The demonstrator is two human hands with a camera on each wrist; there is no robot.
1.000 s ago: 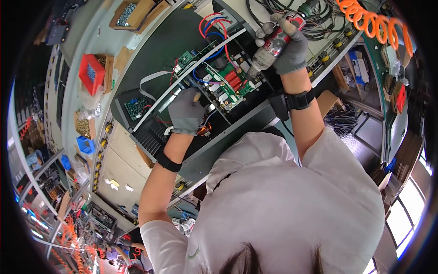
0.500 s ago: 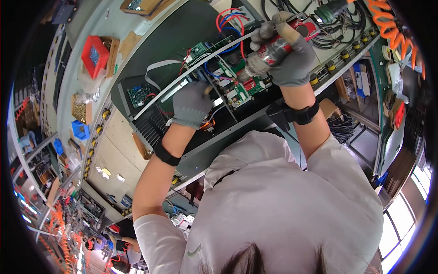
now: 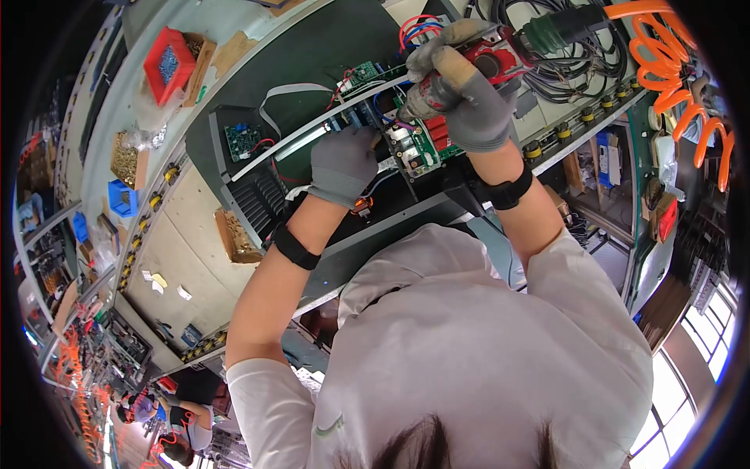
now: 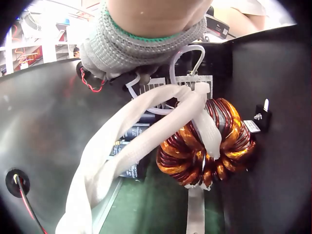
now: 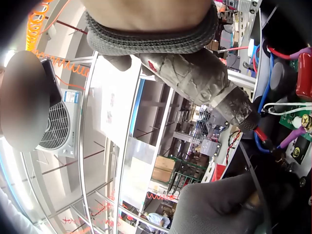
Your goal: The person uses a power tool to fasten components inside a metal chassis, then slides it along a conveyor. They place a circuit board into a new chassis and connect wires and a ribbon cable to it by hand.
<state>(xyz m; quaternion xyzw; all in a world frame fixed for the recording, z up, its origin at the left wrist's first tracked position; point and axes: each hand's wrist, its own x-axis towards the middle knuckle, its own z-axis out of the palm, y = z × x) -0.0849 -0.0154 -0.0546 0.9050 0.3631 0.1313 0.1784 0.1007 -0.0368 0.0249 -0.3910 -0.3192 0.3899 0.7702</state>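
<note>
My right hand [image 3: 478,109], in a grey glove, grips a tape-wrapped air screwdriver [image 3: 430,98] with a red rear body. In the right wrist view the tool's nose [image 5: 241,114] points down at the end of a blue wire [image 5: 262,147] beside the circuit board [image 3: 422,152]. My gloved left hand [image 3: 344,166] reaches into the dark metal case left of that board. In the right wrist view it lies close below the tool tip; I cannot tell whether its fingers hold anything. A copper-wound coil [image 4: 209,146] and white sleeved cables [image 4: 136,141] sit near the left wrist.
An orange coiled hose [image 3: 664,74] runs from the tool's green fitting [image 3: 558,33]. Black cables [image 3: 558,74] lie beyond the case. A metal bar [image 3: 320,129] crosses the case. Red [image 3: 169,65] and blue [image 3: 123,198] bins stand at left.
My right hand has brought the screwdriver leftward over the board, its nose now near the left hand. The left hand has shifted slightly up and right, deeper along the bar. The head view has turned somewhat.
</note>
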